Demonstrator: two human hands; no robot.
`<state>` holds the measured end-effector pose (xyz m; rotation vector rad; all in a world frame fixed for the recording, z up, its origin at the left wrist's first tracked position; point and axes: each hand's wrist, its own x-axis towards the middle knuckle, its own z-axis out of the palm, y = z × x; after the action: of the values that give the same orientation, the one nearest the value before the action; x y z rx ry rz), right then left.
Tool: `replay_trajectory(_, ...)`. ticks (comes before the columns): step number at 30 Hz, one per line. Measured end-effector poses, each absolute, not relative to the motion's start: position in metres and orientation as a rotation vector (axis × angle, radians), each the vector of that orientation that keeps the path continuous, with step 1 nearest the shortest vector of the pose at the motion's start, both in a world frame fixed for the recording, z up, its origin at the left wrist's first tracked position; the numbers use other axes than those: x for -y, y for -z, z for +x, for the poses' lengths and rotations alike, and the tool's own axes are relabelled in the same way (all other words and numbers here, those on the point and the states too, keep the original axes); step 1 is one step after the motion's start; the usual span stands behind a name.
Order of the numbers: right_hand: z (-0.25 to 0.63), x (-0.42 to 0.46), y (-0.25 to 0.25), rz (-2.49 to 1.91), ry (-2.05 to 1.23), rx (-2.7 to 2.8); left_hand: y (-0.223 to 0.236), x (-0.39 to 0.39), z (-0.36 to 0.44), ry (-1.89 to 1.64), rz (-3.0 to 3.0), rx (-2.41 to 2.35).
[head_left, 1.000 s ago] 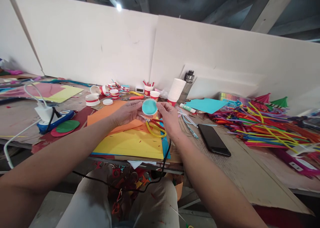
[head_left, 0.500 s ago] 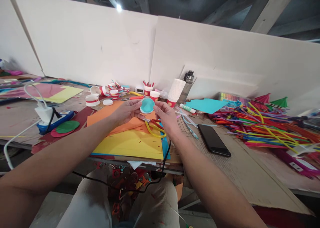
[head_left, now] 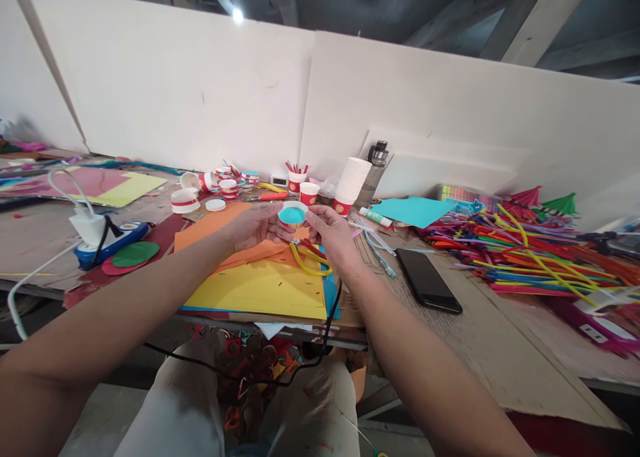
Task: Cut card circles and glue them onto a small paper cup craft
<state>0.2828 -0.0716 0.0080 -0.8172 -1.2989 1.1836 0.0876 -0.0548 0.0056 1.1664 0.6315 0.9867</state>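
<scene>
A short paper cup piece (head_left: pixel 293 215) with a white rim, a red side and a turquoise disc inside is held up between both hands. My left hand (head_left: pixel 257 226) grips its left edge, fingers closed around it. On the opposite edge, my right hand (head_left: pixel 327 230) pinches it between thumb and fingers. Below the hands lie orange paper (head_left: pixel 200 233), yellow paper (head_left: pixel 260 290) and scissors (head_left: pixel 310 260) with yellow and red handles, partly covered by the right hand. Just behind stands a red and white paper cup (head_left: pixel 309 193).
A cup stack (head_left: pixel 353 180) stands near a bottle (head_left: pixel 375 170). A phone (head_left: pixel 427 281) lies on cardboard at right, beside piled pipe cleaners (head_left: pixel 520 250). Cut cup pieces (head_left: pixel 185 200) sit at left, near a blue power strip (head_left: pixel 113 243). A black cable (head_left: pixel 327 333) hangs over the table's front edge.
The cup piece has tilted so that its red outer side now shows below the rim, and the turquoise disc appears flatter. Both hands keep their hold in nearly the same place.
</scene>
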Motion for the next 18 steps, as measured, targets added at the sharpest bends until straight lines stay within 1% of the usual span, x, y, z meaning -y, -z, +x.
replay_trajectory(10, 0.2837, 0.0718, -0.0086, -0.828, -1.244, 1.295, -0.0111, 0.0607, 0.0910, -0.994, 1.230, -0.737)
replay_trajectory(18, 0.2834, 0.0722, -0.0066, -0.849, -1.346, 1.354, -0.0076, 0.0580, 0.0913, -1.095, 1.263, -0.645)
